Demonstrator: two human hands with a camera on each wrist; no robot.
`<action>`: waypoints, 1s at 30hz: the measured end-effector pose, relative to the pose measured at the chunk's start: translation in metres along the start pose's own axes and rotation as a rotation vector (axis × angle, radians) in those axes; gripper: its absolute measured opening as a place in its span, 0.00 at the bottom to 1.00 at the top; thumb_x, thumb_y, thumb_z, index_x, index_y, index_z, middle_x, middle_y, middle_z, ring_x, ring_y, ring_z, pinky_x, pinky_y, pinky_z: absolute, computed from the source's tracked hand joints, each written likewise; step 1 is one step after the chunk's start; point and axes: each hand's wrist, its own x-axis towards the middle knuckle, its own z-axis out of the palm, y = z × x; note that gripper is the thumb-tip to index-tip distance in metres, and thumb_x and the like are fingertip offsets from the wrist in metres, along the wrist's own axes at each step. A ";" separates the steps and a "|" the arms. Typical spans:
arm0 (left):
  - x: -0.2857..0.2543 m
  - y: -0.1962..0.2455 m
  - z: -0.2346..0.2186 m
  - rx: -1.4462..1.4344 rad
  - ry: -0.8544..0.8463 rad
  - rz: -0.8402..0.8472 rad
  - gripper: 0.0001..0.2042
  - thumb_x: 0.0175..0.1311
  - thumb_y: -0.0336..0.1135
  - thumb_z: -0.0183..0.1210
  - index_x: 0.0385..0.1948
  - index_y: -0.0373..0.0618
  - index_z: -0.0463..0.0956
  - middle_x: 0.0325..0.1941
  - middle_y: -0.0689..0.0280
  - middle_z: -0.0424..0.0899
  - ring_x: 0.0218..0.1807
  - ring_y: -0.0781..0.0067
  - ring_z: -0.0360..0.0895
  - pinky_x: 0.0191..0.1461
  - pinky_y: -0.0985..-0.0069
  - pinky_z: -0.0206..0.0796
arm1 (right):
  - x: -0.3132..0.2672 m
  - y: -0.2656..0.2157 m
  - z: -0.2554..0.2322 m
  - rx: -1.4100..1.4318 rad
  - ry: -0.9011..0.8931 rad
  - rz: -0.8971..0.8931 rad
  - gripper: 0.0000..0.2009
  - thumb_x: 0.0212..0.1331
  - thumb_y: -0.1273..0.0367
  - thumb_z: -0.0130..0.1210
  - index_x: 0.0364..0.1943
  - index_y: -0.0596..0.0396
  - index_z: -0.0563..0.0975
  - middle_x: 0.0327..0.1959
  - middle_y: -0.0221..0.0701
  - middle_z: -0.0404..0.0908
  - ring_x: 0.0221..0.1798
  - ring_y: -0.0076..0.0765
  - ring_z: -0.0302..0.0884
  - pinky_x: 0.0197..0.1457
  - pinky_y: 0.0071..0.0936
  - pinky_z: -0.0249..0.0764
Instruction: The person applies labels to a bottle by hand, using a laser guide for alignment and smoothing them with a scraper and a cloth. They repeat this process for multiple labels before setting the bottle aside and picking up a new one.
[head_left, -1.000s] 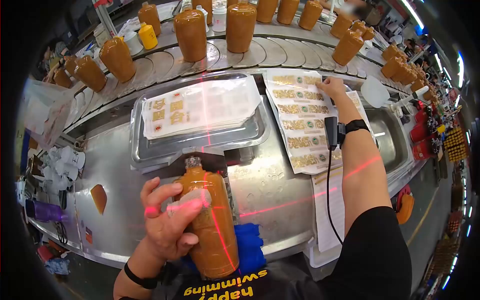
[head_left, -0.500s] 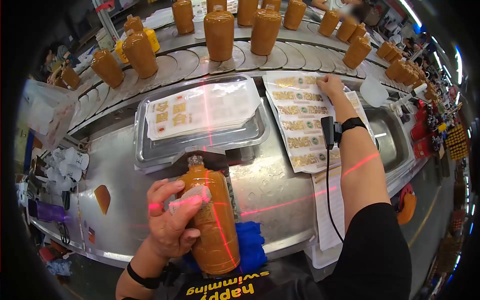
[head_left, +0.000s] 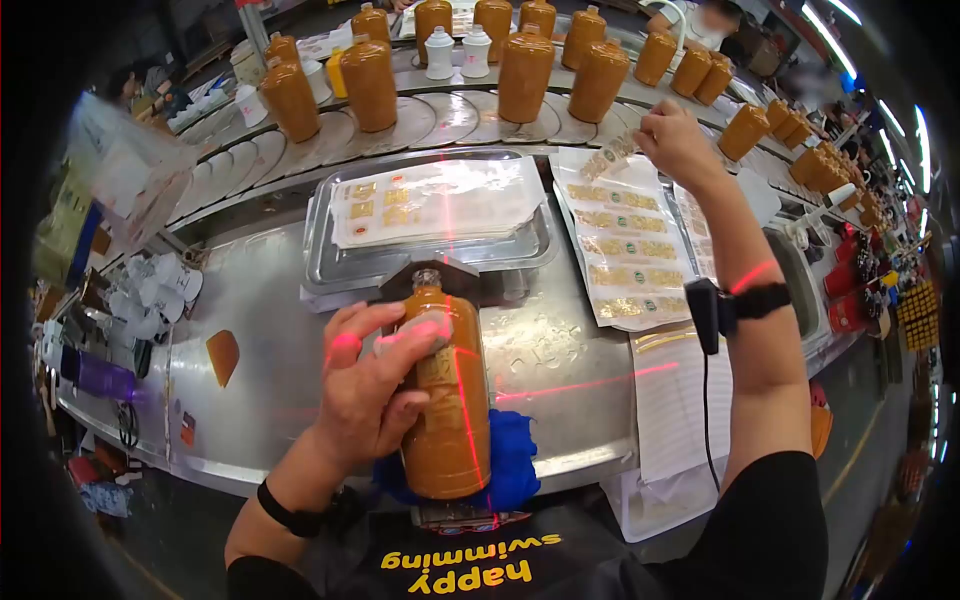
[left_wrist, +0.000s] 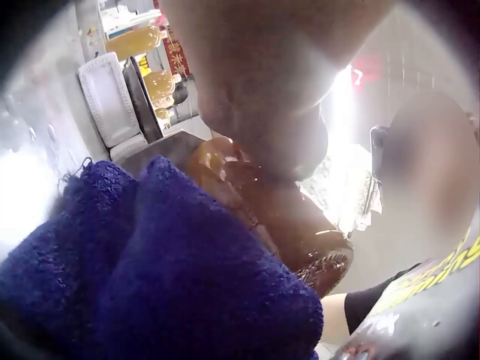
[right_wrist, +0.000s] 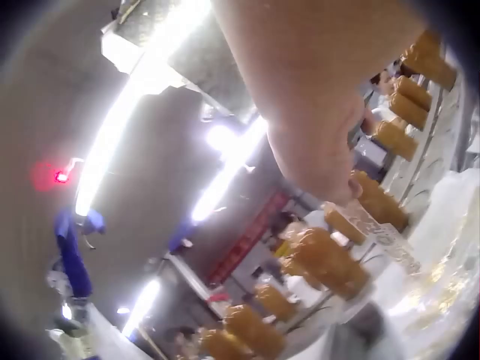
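A glossy brown bottle (head_left: 455,410) lies with its neck at a dark notched bracket (head_left: 430,275) and its base on a blue towel (head_left: 515,460). My left hand (head_left: 370,380) rests against the bottle's left side, holding a small whitish pad (head_left: 432,328) between its fingers. In the left wrist view that hand covers much of the bottle, beside the blue towel (left_wrist: 180,262). Above the label sheet, my right hand (head_left: 680,140) pinches a clear strip with gold lettering (head_left: 610,157). The right wrist view shows the clear strip (right_wrist: 382,232) hanging from the fingertips.
A sheet of gold-lettered labels (head_left: 630,250) lies at right. A metal tray (head_left: 320,265) holds stacked printed sheets (head_left: 440,205). Behind, brown bottles (head_left: 525,75) stand on a conveyor (head_left: 450,115). At left are a brown wedge-shaped piece (head_left: 223,355) and a purple bottle (head_left: 100,375).
My right hand has risen from the label sheet's top corner, lifting the clear gold-lettered strip off. My left hand stays at the brown bottle with the pad. Bottles on the conveyor have shifted right.
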 end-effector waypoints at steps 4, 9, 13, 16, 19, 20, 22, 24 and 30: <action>0.016 -0.009 -0.004 -0.178 0.109 -0.133 0.20 0.62 0.34 0.56 0.57 0.40 0.72 0.58 0.56 0.77 0.60 0.52 0.70 0.67 0.61 0.56 | -0.010 -0.069 -0.084 0.202 0.132 -0.307 0.10 0.62 0.65 0.57 0.32 0.59 0.79 0.42 0.38 0.75 0.47 0.47 0.73 0.50 0.37 0.71; 0.083 -0.027 -0.013 -0.408 0.164 -0.089 0.30 0.58 0.36 0.62 0.64 0.44 0.64 0.70 0.55 0.63 0.67 0.56 0.63 0.71 0.66 0.51 | -0.028 -0.147 -0.177 0.409 0.064 -0.545 0.10 0.64 0.66 0.57 0.32 0.59 0.77 0.45 0.32 0.74 0.38 0.30 0.72 0.42 0.27 0.69; 0.093 -0.024 -0.031 -0.822 -0.231 -0.253 0.24 0.62 0.36 0.60 0.61 0.41 0.69 0.61 0.63 0.72 0.63 0.72 0.67 0.66 0.71 0.58 | -0.038 -0.169 -0.201 0.664 0.069 -0.607 0.12 0.65 0.67 0.56 0.30 0.64 0.75 0.47 0.31 0.75 0.40 0.22 0.71 0.41 0.21 0.67; 0.069 -0.004 -0.049 -1.089 -0.397 -0.439 0.17 0.62 0.34 0.60 0.53 0.41 0.75 0.44 0.69 0.82 0.46 0.80 0.77 0.54 0.79 0.68 | -0.072 -0.175 -0.195 0.600 0.173 -0.565 0.14 0.63 0.66 0.58 0.26 0.63 0.73 0.49 0.35 0.76 0.45 0.25 0.72 0.47 0.24 0.67; 0.031 0.005 -0.066 -1.118 -0.544 -0.564 0.10 0.63 0.32 0.60 0.43 0.40 0.76 0.36 0.70 0.81 0.38 0.84 0.75 0.43 0.81 0.67 | -0.121 -0.186 -0.169 0.776 0.124 -0.428 0.10 0.57 0.68 0.62 0.24 0.60 0.76 0.44 0.40 0.77 0.40 0.30 0.75 0.40 0.24 0.68; 0.019 0.007 -0.066 -1.104 -0.572 -0.551 0.09 0.63 0.33 0.60 0.41 0.40 0.76 0.35 0.70 0.80 0.37 0.84 0.74 0.42 0.81 0.67 | -0.142 -0.192 -0.158 0.882 0.062 -0.312 0.10 0.56 0.69 0.62 0.24 0.60 0.75 0.45 0.39 0.77 0.40 0.29 0.74 0.40 0.24 0.68; -0.003 0.008 -0.060 -1.077 -0.633 -0.523 0.07 0.64 0.33 0.60 0.37 0.39 0.76 0.31 0.71 0.78 0.34 0.84 0.73 0.40 0.81 0.66 | -0.177 -0.202 -0.129 1.062 -0.024 -0.164 0.07 0.55 0.72 0.61 0.25 0.59 0.76 0.46 0.40 0.76 0.40 0.32 0.74 0.44 0.26 0.68; -0.018 0.012 -0.054 -1.035 -0.652 -0.616 0.09 0.66 0.35 0.59 0.34 0.38 0.75 0.30 0.71 0.77 0.32 0.83 0.73 0.39 0.80 0.66 | -0.204 -0.209 -0.099 1.168 -0.059 -0.092 0.06 0.54 0.73 0.60 0.24 0.60 0.76 0.46 0.41 0.76 0.44 0.33 0.74 0.46 0.26 0.67; -0.036 0.015 -0.042 -1.090 -0.630 -0.800 0.09 0.67 0.37 0.59 0.34 0.39 0.76 0.30 0.72 0.77 0.32 0.84 0.74 0.36 0.83 0.66 | -0.248 -0.219 -0.056 1.360 -0.169 0.138 0.06 0.57 0.73 0.59 0.27 0.62 0.78 0.47 0.40 0.75 0.47 0.33 0.73 0.48 0.27 0.67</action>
